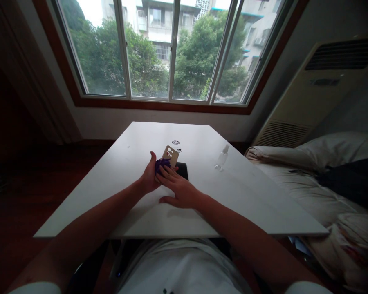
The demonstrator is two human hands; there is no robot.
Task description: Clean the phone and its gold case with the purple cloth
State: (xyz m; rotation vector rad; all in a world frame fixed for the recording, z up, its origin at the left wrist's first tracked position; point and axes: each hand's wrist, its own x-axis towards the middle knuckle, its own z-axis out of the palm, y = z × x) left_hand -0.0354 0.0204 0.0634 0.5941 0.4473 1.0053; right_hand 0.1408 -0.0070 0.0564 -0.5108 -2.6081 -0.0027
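My left hand [149, 177] grips a beige phone case [169, 155] from its left side, tilted up off the white table [116, 171]. My right hand [179, 188] lies over the case's lower part with fingers stretched out, pressing a purple cloth [159, 165] against it. Beneath and just behind my right hand a black phone [182, 169] lies flat on the table.
A clear small spray bottle [222, 157] stands right of the hands. Two small round things [176, 143] lie further back on the table. A bed with pillows [325, 171] runs along the right edge. Behind the table is a wide window [171, 53]; a standing air conditioner [319, 94] is far right.
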